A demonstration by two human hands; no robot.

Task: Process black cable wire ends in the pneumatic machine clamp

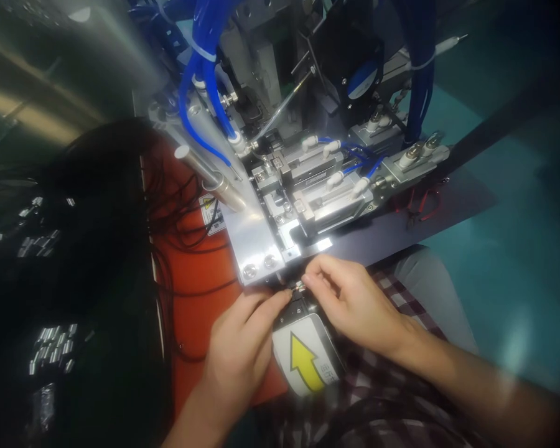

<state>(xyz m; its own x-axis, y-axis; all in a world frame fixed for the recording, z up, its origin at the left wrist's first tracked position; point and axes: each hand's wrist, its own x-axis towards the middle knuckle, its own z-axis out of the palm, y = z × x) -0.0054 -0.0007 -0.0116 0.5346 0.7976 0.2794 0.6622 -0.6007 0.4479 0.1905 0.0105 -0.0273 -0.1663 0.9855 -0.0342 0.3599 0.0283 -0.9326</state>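
My left hand [245,333] is closed, thumb and forefinger pressed together at the front of a metal machine. Close by on the right, my right hand [350,298] also pinches with thumb and fingertips. Between the two sets of fingertips sits a small whitish piece [299,285] with what look like fine wires. It is too small to name, and which hand grips it is unclear. Just below is a white cover with a yellow arrow [305,361]. Above the fingertips is the machine's bright metal fixture [289,236].
Silver cylinders [333,205] with blue air hoses [205,74] rise behind my hands. Black cables [186,249] lie across the red surface [191,323] at left. Small shiny metal parts [53,348] lie in groups on the dark surface. Red-handled pliers [422,208] rest at right.
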